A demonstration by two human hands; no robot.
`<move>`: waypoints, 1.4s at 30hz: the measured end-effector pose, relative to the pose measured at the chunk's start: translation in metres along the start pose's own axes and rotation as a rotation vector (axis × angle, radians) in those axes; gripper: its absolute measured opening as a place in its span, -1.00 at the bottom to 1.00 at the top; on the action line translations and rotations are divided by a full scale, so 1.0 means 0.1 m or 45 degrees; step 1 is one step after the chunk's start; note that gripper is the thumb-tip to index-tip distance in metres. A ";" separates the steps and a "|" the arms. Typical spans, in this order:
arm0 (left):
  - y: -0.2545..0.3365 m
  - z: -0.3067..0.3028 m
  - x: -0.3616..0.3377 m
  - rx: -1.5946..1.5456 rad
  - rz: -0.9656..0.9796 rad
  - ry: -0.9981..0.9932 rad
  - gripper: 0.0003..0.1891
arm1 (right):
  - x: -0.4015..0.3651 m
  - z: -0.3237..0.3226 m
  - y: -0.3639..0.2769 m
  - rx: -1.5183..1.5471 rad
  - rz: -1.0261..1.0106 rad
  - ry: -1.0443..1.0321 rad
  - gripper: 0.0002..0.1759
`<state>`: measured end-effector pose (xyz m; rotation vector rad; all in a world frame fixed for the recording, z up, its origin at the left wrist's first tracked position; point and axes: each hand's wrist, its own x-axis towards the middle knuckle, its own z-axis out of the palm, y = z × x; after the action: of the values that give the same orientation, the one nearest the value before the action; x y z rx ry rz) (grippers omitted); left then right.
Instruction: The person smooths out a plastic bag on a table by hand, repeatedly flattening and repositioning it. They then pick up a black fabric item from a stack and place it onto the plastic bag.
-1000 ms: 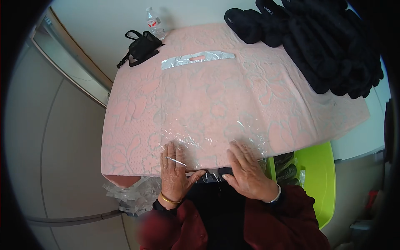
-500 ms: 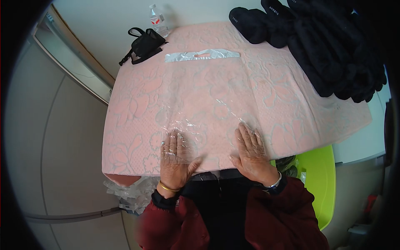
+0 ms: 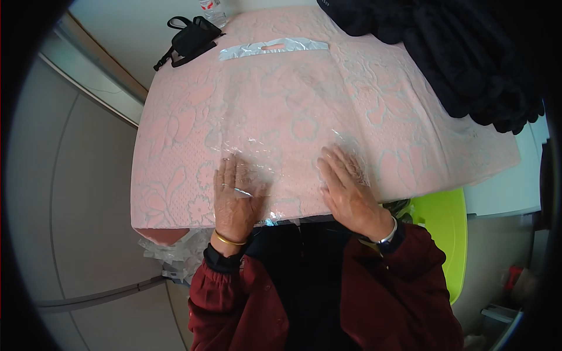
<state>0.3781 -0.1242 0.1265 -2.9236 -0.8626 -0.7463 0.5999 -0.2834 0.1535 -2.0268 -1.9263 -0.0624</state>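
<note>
- Clear plastic bag (image 3: 290,167): thin, wrinkled and see-through, spread flat on the near part of the tabletop (image 3: 187,117). Its near edge reaches the tabletop's rim in front of the person.
- Left hand (image 3: 234,196): released, palm down and fingers spread on the bag's left part. It grasps nothing. A gold bangle sits on the wrist.
- Right hand (image 3: 345,190): released, laid flat on the bag's right part with fingers pointing away from the person. It grasps nothing. A pale band sits on the wrist.
- Step in hand, as judged: pressing the bag smooth against the pink embossed cloth, one palm on each side.
- Next move, as judged: calls for even outward pressure from both palms, because the film creases easily and could slide on the cloth.
- Silvery bag with a cut-out handle (image 3: 274,48): well beyond the clear plastic bag, lying flat.
- Black pouch (image 3: 190,38): beyond the bag, to its far left.
- Dark garments (image 3: 468,58): heaped beyond the bag, to its far right.
- Green tub (image 3: 442,234): right of the bag, below the rim.
- Crumpled plastic (image 3: 170,257): left of the bag, below the rim.
</note>
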 end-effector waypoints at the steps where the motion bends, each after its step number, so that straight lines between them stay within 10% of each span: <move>1: 0.04 -0.04 -0.01 0.006 0.064 -0.045 -0.18 | -0.07 -0.01 -0.08 0.098 -0.046 -0.003 -0.16; 5: 0.50 -0.21 -0.13 -0.465 0.236 -0.207 -0.25 | -0.27 0.00 -0.24 0.242 -0.150 -0.020 -0.15; 20: -0.10 -0.14 -0.69 0.097 0.137 -0.032 -0.44 | -0.48 0.06 0.10 -0.058 -0.200 0.140 -0.06; 31: -0.05 -0.45 -0.72 -0.176 0.253 0.126 -0.64 | -0.60 0.02 0.25 0.231 -0.369 0.483 -0.71; 42: -0.21 -0.56 -0.84 -0.068 0.235 0.065 -0.62 | -0.91 -0.37 0.23 0.628 -0.353 0.352 -0.71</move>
<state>0.2809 -0.1568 0.1361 -2.9622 -0.5677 -0.8379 0.6223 -0.3817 0.1598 -1.3548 -1.8112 0.0579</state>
